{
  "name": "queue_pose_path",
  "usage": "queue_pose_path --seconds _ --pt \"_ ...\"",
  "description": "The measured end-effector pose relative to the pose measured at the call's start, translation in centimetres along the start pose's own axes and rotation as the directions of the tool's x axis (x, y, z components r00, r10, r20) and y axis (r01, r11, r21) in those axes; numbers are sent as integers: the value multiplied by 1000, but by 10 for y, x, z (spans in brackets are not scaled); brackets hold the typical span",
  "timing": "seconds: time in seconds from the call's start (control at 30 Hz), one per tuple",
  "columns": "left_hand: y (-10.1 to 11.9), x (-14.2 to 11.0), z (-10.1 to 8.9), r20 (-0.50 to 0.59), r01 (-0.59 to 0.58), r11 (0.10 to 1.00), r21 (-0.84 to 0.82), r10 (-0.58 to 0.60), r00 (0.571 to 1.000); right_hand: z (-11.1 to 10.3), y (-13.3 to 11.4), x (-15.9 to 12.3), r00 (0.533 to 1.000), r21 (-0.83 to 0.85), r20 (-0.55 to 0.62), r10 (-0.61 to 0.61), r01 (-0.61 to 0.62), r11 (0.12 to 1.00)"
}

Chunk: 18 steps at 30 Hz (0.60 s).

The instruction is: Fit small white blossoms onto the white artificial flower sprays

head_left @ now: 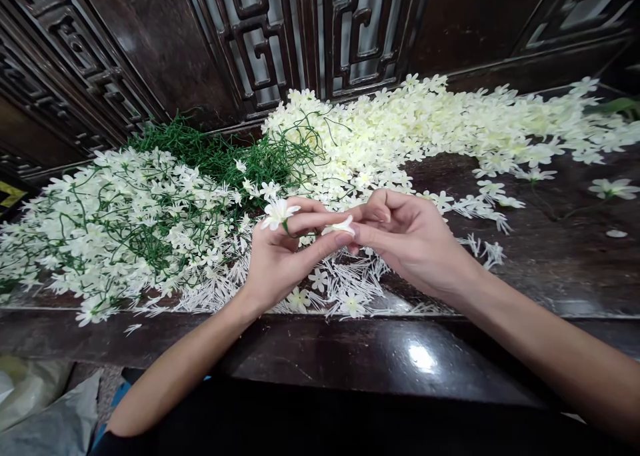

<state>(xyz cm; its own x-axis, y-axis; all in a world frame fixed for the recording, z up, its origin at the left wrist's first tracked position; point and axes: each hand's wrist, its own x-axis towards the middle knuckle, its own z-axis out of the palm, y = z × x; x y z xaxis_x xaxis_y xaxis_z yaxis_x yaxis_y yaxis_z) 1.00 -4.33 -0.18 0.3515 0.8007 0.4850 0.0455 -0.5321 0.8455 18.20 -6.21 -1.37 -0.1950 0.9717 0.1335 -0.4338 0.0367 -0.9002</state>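
Note:
My left hand point(285, 253) is closed round a small white artificial flower point(278, 212) on a green stem; the bloom stands up above my fingers. My right hand point(405, 236) meets the left at the fingertips and pinches a white petal piece point(340, 227). Both hands hover just above a scatter of thin white spiky pieces point(345, 286) near the front of a dark wooden table point(550, 256). The stem is mostly hidden inside my left fingers.
A heap of finished white flowers on green stems point(115, 223) lies at the left, bare green stems point(225, 156) behind it. A long pile of loose white petals point(450, 126) runs across the back right. Carved dark wood panels point(260, 43) stand behind. Plastic bags point(35, 403) lie lower left.

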Motion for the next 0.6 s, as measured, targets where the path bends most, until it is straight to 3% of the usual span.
queue_pose_path --seconds 0.13,0.3,0.43,0.6 --pt "-2 1 -2 -22 -29 997 76 30 999 0 -1 1 998 -45 37 -47 49 998" --pt "1 1 -1 -38 -16 997 76 19 999 4 -6 -2 986 -232 -33 -161 149 961" --pt "5 0 1 -38 45 999 19 -44 998 8 -9 -8 924 -456 -92 -371 292 841" --pt "5 0 4 -17 158 986 -51 -159 987 8 -7 -11 863 -606 -15 -504 393 691"
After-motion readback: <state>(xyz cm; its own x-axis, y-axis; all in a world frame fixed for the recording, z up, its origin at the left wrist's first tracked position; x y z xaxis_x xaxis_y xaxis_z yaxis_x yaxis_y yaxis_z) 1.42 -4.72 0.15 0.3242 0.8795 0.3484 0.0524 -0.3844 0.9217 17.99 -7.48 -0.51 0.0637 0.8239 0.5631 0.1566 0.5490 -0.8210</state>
